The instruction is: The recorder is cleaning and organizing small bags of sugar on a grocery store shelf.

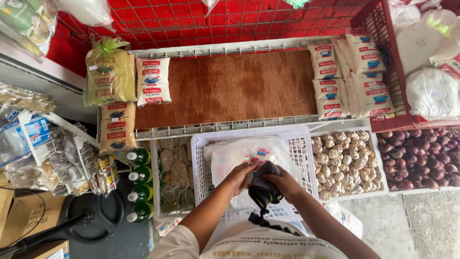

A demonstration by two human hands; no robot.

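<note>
Hands met over a white plastic crate (302, 148) at the middle of the stall. The left hand (239, 176) was curled, fingers closed on the edge of a dark grey cloth (263, 184) and resting on the white plastic bag (235, 156) that lay in the crate beneath it. The right hand (283, 183) gripped the same cloth from the other side, its fingers wrapped round the bundle; a dark strap hung from the cloth down toward the person's light shirt.

Just right of the right hand stood a white tray of garlic bulbs (345, 160), and further right a tray of red onions (417, 158). Beyond both hands, past the crate's far rim, lay a bare brown wooden shelf (230, 86) edged with white wire. White sugar packets (153, 81) lay at the shelf's left end beside brown sugar bags (111, 76), and more white sugar packets were stacked at its right end (354, 76). Left of the left hand, a row of green bottles (139, 184) with white caps lay beside small bags of dried goods (175, 168).
</note>
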